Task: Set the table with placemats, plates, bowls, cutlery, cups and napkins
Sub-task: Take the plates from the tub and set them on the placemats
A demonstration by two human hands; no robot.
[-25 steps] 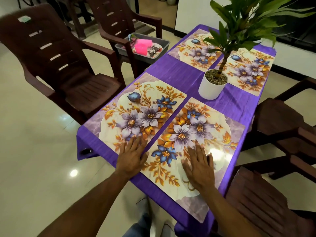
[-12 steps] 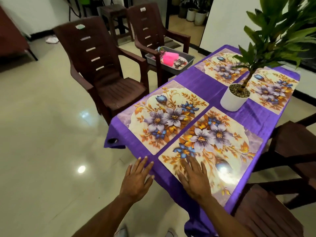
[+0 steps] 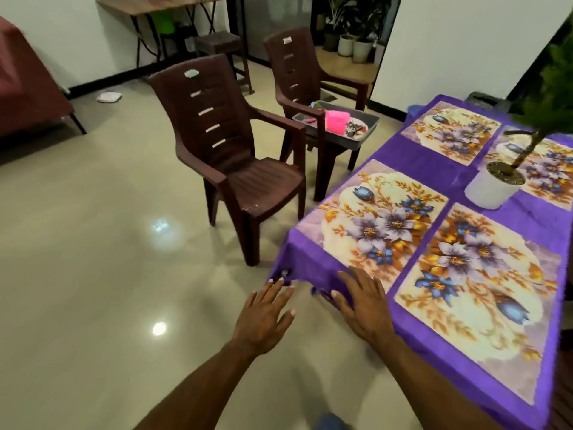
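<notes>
Several floral placemats lie on the purple tablecloth point(image 3: 412, 169): one near left point(image 3: 372, 225), one near right point(image 3: 477, 299), two farther back point(image 3: 449, 131). My left hand point(image 3: 263, 315) hovers open off the table's near left corner, fingers spread, holding nothing. My right hand point(image 3: 362, 299) rests flat and open on the cloth at the table's near edge, beside the near left placemat. A grey tray point(image 3: 369, 125) with a pink item point(image 3: 336, 121) and other tableware sits on the far brown chair point(image 3: 297, 72).
A white pot point(image 3: 490, 190) with a green plant stands in the table's middle. A second brown chair point(image 3: 223, 150) stands on the glossy floor left of the table. A side table point(image 3: 155, 4) and potted plants point(image 3: 353, 48) line the back.
Both hands slid off the placemats toward the table's near left corner; the left hand now hangs past the edge. My view swung left, bringing the chairs and floor into sight.
</notes>
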